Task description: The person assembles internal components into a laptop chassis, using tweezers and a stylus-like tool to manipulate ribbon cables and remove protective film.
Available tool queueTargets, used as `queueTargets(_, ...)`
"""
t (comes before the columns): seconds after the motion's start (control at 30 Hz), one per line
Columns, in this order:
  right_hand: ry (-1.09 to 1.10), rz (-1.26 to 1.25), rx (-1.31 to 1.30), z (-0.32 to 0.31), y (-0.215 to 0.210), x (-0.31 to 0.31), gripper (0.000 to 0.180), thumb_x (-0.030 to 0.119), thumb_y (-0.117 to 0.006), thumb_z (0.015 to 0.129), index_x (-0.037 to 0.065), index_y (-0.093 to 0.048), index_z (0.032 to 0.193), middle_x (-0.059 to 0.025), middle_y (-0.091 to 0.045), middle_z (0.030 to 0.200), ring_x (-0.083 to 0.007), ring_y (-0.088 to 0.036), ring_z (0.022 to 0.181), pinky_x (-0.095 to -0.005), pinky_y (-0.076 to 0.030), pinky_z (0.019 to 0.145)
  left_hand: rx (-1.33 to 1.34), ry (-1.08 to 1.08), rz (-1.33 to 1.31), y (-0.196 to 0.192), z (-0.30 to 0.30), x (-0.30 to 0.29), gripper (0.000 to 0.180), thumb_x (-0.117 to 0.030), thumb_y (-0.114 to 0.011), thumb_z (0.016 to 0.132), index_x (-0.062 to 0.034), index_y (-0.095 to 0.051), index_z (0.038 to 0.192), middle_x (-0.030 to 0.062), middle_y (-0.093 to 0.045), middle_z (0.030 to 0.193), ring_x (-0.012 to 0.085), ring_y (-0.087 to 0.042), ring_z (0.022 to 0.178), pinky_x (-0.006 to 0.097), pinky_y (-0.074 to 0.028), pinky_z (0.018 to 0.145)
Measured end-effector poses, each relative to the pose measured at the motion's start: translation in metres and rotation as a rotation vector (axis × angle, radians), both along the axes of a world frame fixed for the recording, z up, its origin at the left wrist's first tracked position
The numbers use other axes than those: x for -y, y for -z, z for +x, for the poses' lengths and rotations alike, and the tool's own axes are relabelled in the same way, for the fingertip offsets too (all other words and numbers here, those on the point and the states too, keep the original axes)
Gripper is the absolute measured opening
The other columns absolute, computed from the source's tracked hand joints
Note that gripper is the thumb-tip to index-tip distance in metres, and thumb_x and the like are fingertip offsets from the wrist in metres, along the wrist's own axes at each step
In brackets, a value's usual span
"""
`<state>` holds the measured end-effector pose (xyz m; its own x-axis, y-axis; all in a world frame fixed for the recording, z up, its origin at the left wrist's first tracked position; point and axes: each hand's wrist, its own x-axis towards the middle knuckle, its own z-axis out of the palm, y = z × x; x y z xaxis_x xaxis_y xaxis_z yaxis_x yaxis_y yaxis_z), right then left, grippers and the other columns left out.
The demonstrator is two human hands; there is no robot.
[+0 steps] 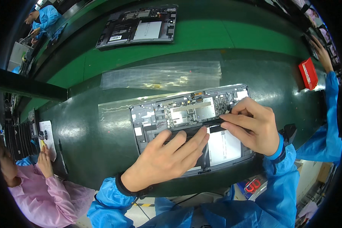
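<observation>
Left hand (pixel 167 157) lies flat, fingers spread open, pressing the opened laptop chassis (pixel 190 125) on the desk (pixel 95 136). Right hand (pixel 254 127) has its grip pinched tight on a thin black strip (pixel 212 122), just beyond the left fingertips, above the white panel (pixel 224 146).

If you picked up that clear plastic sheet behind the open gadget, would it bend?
Probably. The clear plastic sheet looks thin and wrinkled, so it would likely flop and weigh very little. Its glossy surface suggests it may slide easily on the green belt.
</observation>
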<state>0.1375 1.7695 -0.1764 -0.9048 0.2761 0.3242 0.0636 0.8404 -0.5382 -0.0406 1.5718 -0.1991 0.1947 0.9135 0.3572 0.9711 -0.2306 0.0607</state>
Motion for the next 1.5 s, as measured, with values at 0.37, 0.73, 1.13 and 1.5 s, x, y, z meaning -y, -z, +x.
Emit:
queueTargets(0.37,0.044,-0.043,0.209,-0.002,-0.024,-0.004,0.014,0.012,-0.079,0.087,0.002,-0.072,0.093,-0.0127,-0.068,0.086,-0.0315,-0.069,0.068,-0.0381,-0.053,0.06,0.023,0.012,-0.014,0.001,-0.001,0.0,0.049,-0.019,-0.077,0.077,-0.0102,-0.073,0.125,-0.0018,-0.066,0.136,0.0167,-0.055,0.089,0.03,-0.045,0.073)
queueTargets(0.73,0.041,-0.348,0.405,-0.019,-0.031,-0.02,0.02,0.016,-0.077,0.09,-0.003,-0.075,0.085,-0.0192,-0.068,0.067,-0.0338,-0.068,0.06,-0.0396,-0.049,0.056,0.045,0.009,0.015,0.004,0.0,-0.002,0.047,-0.017,-0.077,0.077,-0.009,-0.073,0.124,-0.0017,-0.066,0.134,0.0164,-0.055,0.087,0.031,-0.045,0.073)
queueTargets(1.13,0.012,-0.451,0.524,-0.025,-0.031,-0.034,0.016,0.01,-0.078,0.092,-0.005,-0.078,0.096,-0.0119,-0.074,0.077,-0.0108,-0.065,0.068,-0.0277,-0.053,0.065,0.041,0.023,0.008,0.0,-0.001,-0.006,0.043,-0.022,-0.074,0.083,-0.0032,-0.073,0.122,0.0028,-0.066,0.132,0.0173,-0.056,0.089,0.034,-0.049,0.077)
queueTargets(1.5,0.021,-0.554,0.407,-0.02,-0.02,-0.035,0.016,0.011,-0.078,0.091,-0.005,-0.077,0.093,-0.0138,-0.072,0.075,-0.0145,-0.064,0.066,-0.0306,-0.051,0.063,0.039,-0.014,-0.023,-0.001,0.003,-0.007,0.049,-0.017,-0.076,0.076,-0.0085,-0.073,0.125,-0.0022,-0.066,0.135,0.019,-0.054,0.088,0.033,-0.047,0.076)
